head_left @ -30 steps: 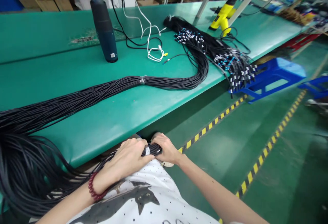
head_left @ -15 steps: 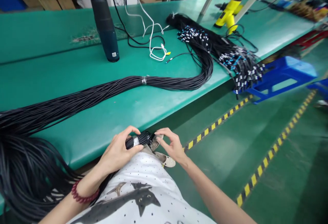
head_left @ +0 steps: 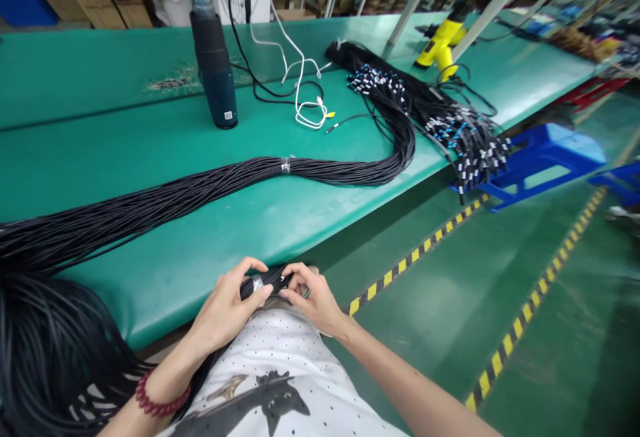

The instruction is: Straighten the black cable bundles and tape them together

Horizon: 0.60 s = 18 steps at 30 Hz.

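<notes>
Close to my body, off the bench's front edge, my left hand (head_left: pixel 231 305) is wrapped round the end of a black cable bundle (head_left: pixel 273 278), beside a band of clear tape (head_left: pixel 257 283). My right hand (head_left: pixel 311 295) is at the bundle's tip, its thumb and fingers curled together there. A small pale bit shows at those fingertips, too small to name. The bundle runs back under my left forearm to a thick loop of black cables (head_left: pixel 50 350) hanging over the bench edge at the left.
Along the green bench (head_left: pixel 225 223) lies a long taped run of black cables (head_left: pixel 345 171), ending in many white and blue tips. A dark heat gun (head_left: pixel 216 77), a white cable (head_left: pixel 310 123) and a yellow tool (head_left: pixel 443 47) are behind it. A blue stool (head_left: pixel 545 157) stands right.
My right hand has moved left, closer to my left hand, and its fingers have closed in at the bundle's tip. My left hand keeps its hold. The view has tilted slightly.
</notes>
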Tool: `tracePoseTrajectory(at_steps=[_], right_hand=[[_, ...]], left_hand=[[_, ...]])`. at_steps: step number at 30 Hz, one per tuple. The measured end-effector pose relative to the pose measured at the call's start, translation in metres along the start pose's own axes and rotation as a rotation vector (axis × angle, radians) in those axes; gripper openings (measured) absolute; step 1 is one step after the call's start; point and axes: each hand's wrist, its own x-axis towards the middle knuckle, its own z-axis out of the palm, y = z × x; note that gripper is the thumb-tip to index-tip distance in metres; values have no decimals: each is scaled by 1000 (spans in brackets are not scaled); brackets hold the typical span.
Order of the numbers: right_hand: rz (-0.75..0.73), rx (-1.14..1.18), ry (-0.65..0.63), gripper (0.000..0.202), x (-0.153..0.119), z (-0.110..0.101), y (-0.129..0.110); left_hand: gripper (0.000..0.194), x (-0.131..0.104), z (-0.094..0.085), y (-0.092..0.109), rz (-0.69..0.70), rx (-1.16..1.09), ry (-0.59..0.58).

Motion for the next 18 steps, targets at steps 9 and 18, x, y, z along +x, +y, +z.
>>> tracePoseTrajectory(at_steps=[9,18], right_hand=[[-189,-179,6,15,6,-6,-3],[-356,-427,-41,20,-17,-18,8]], left_hand=[[32,1,3,-10,10,64,5],[30,-5,17,-2,17,107,-20]])
